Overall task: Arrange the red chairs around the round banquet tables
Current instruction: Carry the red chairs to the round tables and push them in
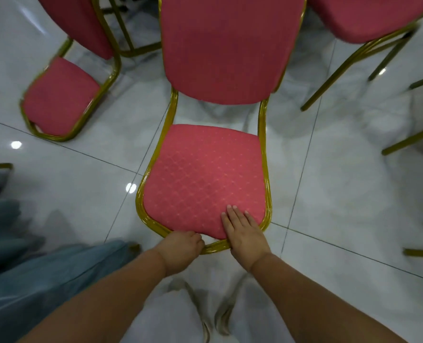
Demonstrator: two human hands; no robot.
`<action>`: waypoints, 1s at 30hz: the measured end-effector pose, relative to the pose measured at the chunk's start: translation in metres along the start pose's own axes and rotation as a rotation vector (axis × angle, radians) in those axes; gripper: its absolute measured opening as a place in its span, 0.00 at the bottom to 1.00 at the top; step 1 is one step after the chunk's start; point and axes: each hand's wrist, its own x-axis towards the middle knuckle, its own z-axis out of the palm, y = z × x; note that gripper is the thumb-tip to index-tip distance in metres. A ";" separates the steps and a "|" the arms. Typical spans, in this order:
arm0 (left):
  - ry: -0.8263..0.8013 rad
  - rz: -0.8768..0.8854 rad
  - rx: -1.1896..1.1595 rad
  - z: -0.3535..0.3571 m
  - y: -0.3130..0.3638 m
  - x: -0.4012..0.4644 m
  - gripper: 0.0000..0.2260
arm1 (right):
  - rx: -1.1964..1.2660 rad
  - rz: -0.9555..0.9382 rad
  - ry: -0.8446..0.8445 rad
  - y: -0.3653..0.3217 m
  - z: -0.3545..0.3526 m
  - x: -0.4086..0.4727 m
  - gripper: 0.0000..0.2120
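- A red chair (205,174) with a gold metal frame is standing on the glossy white tiled floor (341,194), directly in front of the person, its seat facing the camera and its padded back rising toward the top of the view.
- The left hand (183,246) is gripping the front rail of the gold frame (215,247), fingers curled round the tube at the seat's front edge.
- The right hand (242,231) is lying flat on the front right corner of the seat cushion, fingers straight and close together, the palm pressing over the edge where cushion meets frame.
- Both bare forearms are reaching in from the bottom of the view, and the two hands are sitting just beside each other on the seat front.
- A second red chair (59,97) is standing to the left, turned at an angle, near the first but apart from it.
- A third red chair (369,18) is showing at the upper right, only its seat and gold legs in view, tilted in the wide-angle picture.
- Blue-grey draped cloth (32,288) is hanging at the lower left, beside the left forearm.
- Pale trousers (180,318) are showing between the forearms at the bottom edge.
- Ceiling lights are glinting on the tiles left of the seat.
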 end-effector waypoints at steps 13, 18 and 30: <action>0.103 -0.159 -0.043 -0.280 0.041 -0.075 0.15 | 0.021 -0.026 0.124 0.007 -0.257 -0.064 0.31; 0.110 -0.235 -0.040 -0.355 0.043 -0.081 0.15 | 0.018 -0.129 0.059 0.023 -0.348 -0.073 0.25; 0.562 -0.345 -0.219 -0.454 -0.056 -0.063 0.25 | 0.198 0.093 0.128 0.069 -0.485 -0.007 0.15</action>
